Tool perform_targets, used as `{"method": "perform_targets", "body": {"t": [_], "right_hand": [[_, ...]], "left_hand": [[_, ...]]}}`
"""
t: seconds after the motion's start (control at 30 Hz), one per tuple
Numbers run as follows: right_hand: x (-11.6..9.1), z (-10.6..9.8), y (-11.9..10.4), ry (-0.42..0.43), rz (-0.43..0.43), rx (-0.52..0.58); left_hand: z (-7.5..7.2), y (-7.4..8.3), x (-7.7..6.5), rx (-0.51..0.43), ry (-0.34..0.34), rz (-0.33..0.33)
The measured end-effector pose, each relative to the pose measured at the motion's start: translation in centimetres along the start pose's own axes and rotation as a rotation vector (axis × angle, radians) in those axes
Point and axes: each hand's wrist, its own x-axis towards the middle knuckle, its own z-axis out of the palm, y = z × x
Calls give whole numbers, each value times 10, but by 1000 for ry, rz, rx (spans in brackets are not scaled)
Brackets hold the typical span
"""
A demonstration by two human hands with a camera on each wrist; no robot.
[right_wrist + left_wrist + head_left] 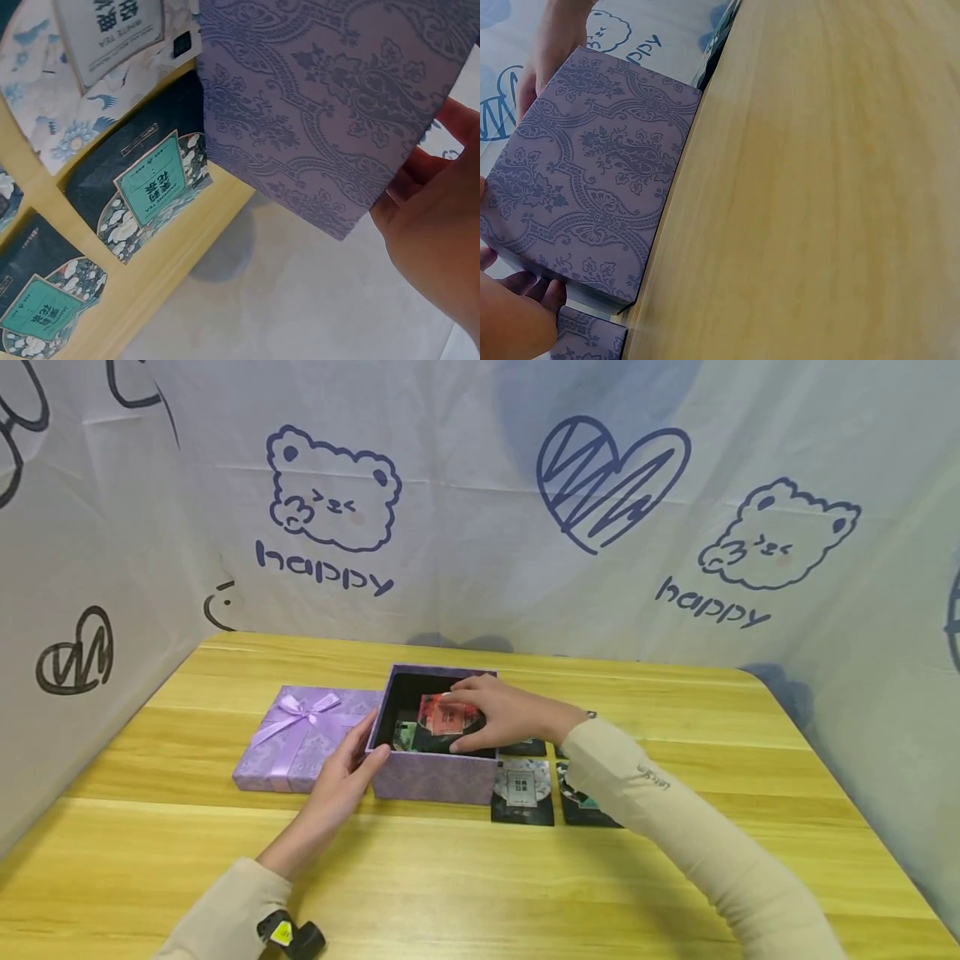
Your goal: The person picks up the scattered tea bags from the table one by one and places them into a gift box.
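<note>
The red packet (442, 724) is inside the purple box (435, 778) on the counter (420, 885), near a green packet (404, 736), and the right hand (508, 710) pinches it between bent fingers and thumb, although I cannot see well whether its lower edge touches the bottom. It should be light, soft and perhaps a little slippery, so its two opposite edges seem the best place to hold, without squeezing the middle. The left hand (351, 766) grips the box, probably stiff cardboard, at its near left corner.
</note>
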Motion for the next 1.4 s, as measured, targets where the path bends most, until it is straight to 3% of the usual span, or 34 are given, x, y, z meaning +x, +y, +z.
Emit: {"method": "perform_targets", "body": {"t": [0.2, 0.37, 0.63, 1.0, 1.4], "right_hand": [[0, 4, -3, 17, -46, -119], [-1, 5, -4, 29, -53, -146], [-9, 6, 0, 100, -58, -21], [-45, -2, 11, 198, 10, 75], [-82, 13, 29, 191, 53, 108]], "left_hand": [[0, 1, 0, -2, -4, -5], [1, 3, -1, -1, -3, -14], [2, 4, -1, -10, 0, -10], [1, 7, -1, -5, -6, -26], [1, 6, -1, 2, -3, -23]]}}
